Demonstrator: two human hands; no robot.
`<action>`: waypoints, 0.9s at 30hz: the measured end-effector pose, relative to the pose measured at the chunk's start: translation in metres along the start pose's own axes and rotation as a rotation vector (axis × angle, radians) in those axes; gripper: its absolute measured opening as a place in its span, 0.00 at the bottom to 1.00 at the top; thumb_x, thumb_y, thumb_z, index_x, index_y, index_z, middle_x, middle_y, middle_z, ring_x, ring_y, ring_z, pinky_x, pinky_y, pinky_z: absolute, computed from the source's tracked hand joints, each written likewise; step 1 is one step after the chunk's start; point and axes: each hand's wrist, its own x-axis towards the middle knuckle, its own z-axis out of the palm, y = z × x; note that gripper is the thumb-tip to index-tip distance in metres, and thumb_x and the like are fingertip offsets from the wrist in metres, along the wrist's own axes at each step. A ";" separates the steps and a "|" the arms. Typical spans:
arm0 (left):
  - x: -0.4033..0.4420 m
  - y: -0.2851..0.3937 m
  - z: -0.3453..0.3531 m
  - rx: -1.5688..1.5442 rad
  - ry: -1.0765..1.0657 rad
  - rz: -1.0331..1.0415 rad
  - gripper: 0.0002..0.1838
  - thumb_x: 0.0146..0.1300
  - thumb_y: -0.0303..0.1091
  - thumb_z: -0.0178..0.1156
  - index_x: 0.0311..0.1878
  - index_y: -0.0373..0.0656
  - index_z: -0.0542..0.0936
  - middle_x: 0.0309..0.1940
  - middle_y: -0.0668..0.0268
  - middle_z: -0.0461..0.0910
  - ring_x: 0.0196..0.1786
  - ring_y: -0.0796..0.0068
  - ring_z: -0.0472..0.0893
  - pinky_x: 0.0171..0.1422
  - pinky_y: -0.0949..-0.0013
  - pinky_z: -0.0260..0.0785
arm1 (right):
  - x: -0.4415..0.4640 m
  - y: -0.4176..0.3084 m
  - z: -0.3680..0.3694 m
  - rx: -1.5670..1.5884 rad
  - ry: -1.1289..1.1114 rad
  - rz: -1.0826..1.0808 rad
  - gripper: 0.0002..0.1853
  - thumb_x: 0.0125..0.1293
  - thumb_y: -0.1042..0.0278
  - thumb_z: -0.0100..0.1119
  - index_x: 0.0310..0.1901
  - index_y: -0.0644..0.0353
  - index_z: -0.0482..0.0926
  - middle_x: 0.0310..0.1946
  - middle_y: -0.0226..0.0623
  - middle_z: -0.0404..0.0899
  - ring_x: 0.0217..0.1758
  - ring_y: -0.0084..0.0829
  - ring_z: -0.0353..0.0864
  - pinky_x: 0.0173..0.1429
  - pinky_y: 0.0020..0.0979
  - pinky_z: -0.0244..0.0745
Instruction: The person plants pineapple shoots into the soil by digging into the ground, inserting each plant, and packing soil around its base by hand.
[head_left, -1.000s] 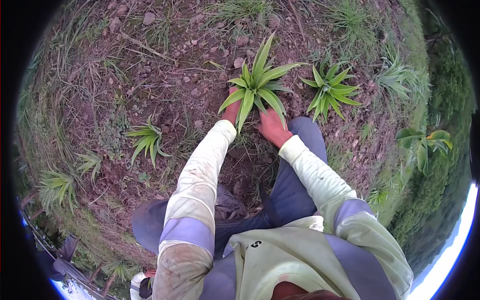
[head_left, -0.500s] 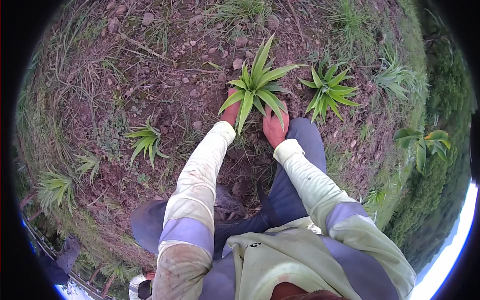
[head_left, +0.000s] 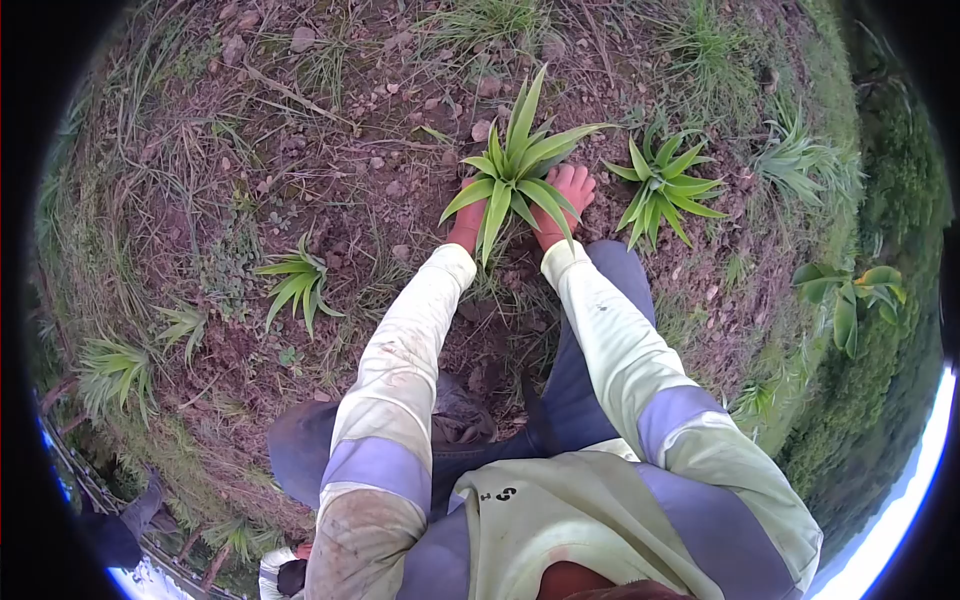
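Observation:
A spiky green plant [head_left: 514, 170] stands in the reddish soil between my hands. My left hand [head_left: 469, 217] is at its left side, with the fingers hidden under the leaves. On the plant's right side my right hand [head_left: 565, 200] lies on the soil, fingertips showing beyond the leaves and pointing away from me. Its fingers are spread a little, and leaves cross over part of the hand. Nothing shows held in it.
Another spiky plant [head_left: 655, 187] grows to the right, and a smaller one [head_left: 299, 283] to the left. Grass tufts [head_left: 710, 55] and stones lie beyond. A co-worker's sleeve [head_left: 272, 575] shows at the bottom left.
My right hand has moved forward and slightly right along the plant's side, and its fingers now show past the leaves. My left hand has stayed at the plant.

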 end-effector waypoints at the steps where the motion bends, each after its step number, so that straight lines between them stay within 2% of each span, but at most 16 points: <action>1: -0.003 0.001 0.001 0.000 0.040 -0.092 0.11 0.77 0.31 0.61 0.58 0.41 0.84 0.45 0.65 0.87 0.40 0.78 0.84 0.41 0.65 0.78 | -0.002 0.003 0.000 0.020 0.007 -0.019 0.08 0.74 0.63 0.59 0.46 0.59 0.77 0.49 0.45 0.72 0.55 0.52 0.71 0.58 0.54 0.66; 5: -0.005 0.007 0.015 -0.493 -0.017 -0.147 0.14 0.79 0.30 0.57 0.62 0.41 0.82 0.46 0.67 0.85 0.42 0.79 0.84 0.42 0.69 0.79 | 0.006 0.005 -0.003 -0.066 -0.097 -0.008 0.10 0.74 0.63 0.61 0.48 0.59 0.77 0.50 0.44 0.72 0.56 0.51 0.70 0.59 0.53 0.64; 6: -0.008 0.010 0.011 -0.125 0.018 -0.087 0.13 0.79 0.31 0.57 0.61 0.40 0.83 0.44 0.68 0.86 0.41 0.80 0.84 0.41 0.70 0.79 | 0.011 0.003 -0.001 -0.087 -0.105 -0.010 0.13 0.71 0.61 0.64 0.49 0.59 0.77 0.50 0.44 0.71 0.57 0.51 0.70 0.60 0.54 0.64; 7: -0.010 0.011 0.010 -0.127 0.026 -0.087 0.13 0.79 0.31 0.57 0.61 0.40 0.83 0.44 0.68 0.86 0.41 0.80 0.84 0.41 0.70 0.79 | 0.013 0.000 0.001 -0.085 -0.111 -0.015 0.13 0.71 0.61 0.64 0.49 0.59 0.77 0.50 0.44 0.71 0.57 0.51 0.70 0.60 0.54 0.64; 8: -0.011 0.011 0.012 0.112 -0.004 0.040 0.12 0.79 0.31 0.57 0.60 0.40 0.84 0.44 0.69 0.86 0.41 0.80 0.84 0.41 0.70 0.79 | 0.013 0.001 0.000 -0.094 -0.114 -0.010 0.15 0.69 0.59 0.65 0.49 0.59 0.76 0.51 0.44 0.71 0.57 0.51 0.70 0.60 0.54 0.64; 11: -0.010 0.007 0.014 0.409 -0.062 0.241 0.11 0.79 0.31 0.58 0.57 0.41 0.85 0.42 0.70 0.86 0.39 0.81 0.84 0.40 0.71 0.78 | 0.012 0.005 -0.001 -0.102 -0.121 -0.003 0.21 0.64 0.55 0.70 0.51 0.59 0.76 0.51 0.43 0.71 0.58 0.51 0.70 0.61 0.55 0.63; 14: -0.014 0.016 0.017 -0.241 0.045 -0.100 0.11 0.80 0.32 0.57 0.57 0.42 0.85 0.42 0.71 0.86 0.39 0.81 0.84 0.40 0.71 0.78 | 0.013 0.006 0.001 -0.031 -0.102 -0.036 0.25 0.59 0.53 0.73 0.52 0.59 0.77 0.52 0.42 0.71 0.58 0.51 0.69 0.63 0.54 0.62; 17: -0.009 0.011 0.016 -0.313 -0.017 -0.069 0.12 0.79 0.32 0.56 0.57 0.42 0.85 0.42 0.71 0.86 0.39 0.81 0.85 0.40 0.71 0.78 | 0.015 0.008 0.005 -0.037 -0.097 -0.012 0.25 0.59 0.53 0.73 0.52 0.59 0.77 0.51 0.42 0.71 0.58 0.51 0.69 0.63 0.54 0.62; 18: -0.007 0.014 0.019 -0.548 0.020 -0.157 0.11 0.79 0.32 0.57 0.56 0.42 0.85 0.42 0.70 0.86 0.39 0.80 0.85 0.40 0.70 0.78 | 0.015 0.004 0.002 -0.007 -0.084 -0.009 0.21 0.63 0.55 0.71 0.51 0.59 0.77 0.51 0.42 0.71 0.57 0.50 0.69 0.62 0.54 0.61; 19: -0.003 0.002 0.011 -0.547 0.014 -0.153 0.11 0.79 0.32 0.57 0.56 0.42 0.85 0.42 0.70 0.86 0.39 0.80 0.85 0.40 0.70 0.78 | 0.015 0.004 0.003 -0.006 -0.077 -0.009 0.21 0.63 0.55 0.71 0.51 0.59 0.77 0.51 0.42 0.71 0.57 0.50 0.69 0.62 0.54 0.61; 20: 0.000 -0.010 0.002 -0.072 -0.008 0.061 0.11 0.79 0.32 0.57 0.56 0.42 0.85 0.41 0.69 0.85 0.39 0.79 0.84 0.40 0.70 0.78 | 0.014 0.006 0.003 -0.014 -0.072 -0.021 0.18 0.66 0.56 0.68 0.50 0.58 0.77 0.51 0.43 0.71 0.57 0.50 0.69 0.61 0.54 0.62; 22: -0.004 -0.012 0.000 0.330 -0.063 0.261 0.12 0.79 0.33 0.57 0.57 0.42 0.85 0.41 0.69 0.85 0.38 0.78 0.84 0.40 0.70 0.78 | 0.014 0.009 0.004 -0.011 -0.030 -0.052 0.11 0.74 0.61 0.61 0.49 0.58 0.76 0.50 0.44 0.72 0.58 0.50 0.70 0.60 0.55 0.63; 23: -0.006 -0.014 -0.001 0.517 -0.062 0.370 0.12 0.79 0.34 0.57 0.57 0.42 0.85 0.41 0.68 0.85 0.37 0.77 0.84 0.40 0.69 0.78 | 0.008 0.015 0.001 -0.015 -0.031 -0.047 0.11 0.74 0.61 0.61 0.49 0.58 0.76 0.50 0.44 0.72 0.58 0.50 0.70 0.60 0.55 0.63; 25: -0.001 -0.018 -0.002 0.103 -0.011 0.125 0.13 0.80 0.36 0.58 0.59 0.43 0.84 0.42 0.67 0.85 0.38 0.78 0.83 0.40 0.68 0.78 | 0.009 0.011 -0.017 0.076 -0.077 -0.110 0.10 0.75 0.62 0.60 0.49 0.59 0.76 0.49 0.45 0.72 0.56 0.50 0.71 0.60 0.56 0.64; 26: 0.003 -0.017 -0.003 -0.062 0.012 0.004 0.14 0.80 0.37 0.58 0.60 0.44 0.83 0.43 0.67 0.85 0.40 0.78 0.83 0.40 0.68 0.78 | 0.001 0.006 -0.032 0.094 -0.168 -0.065 0.11 0.74 0.65 0.60 0.53 0.60 0.78 0.54 0.47 0.75 0.61 0.52 0.71 0.65 0.57 0.64; 27: 0.001 -0.018 -0.008 -0.062 0.011 0.000 0.14 0.80 0.37 0.58 0.60 0.44 0.83 0.43 0.67 0.85 0.40 0.78 0.83 0.40 0.68 0.78 | -0.011 0.007 -0.045 0.092 -0.170 -0.061 0.11 0.74 0.65 0.60 0.53 0.60 0.78 0.54 0.47 0.75 0.61 0.52 0.71 0.65 0.57 0.64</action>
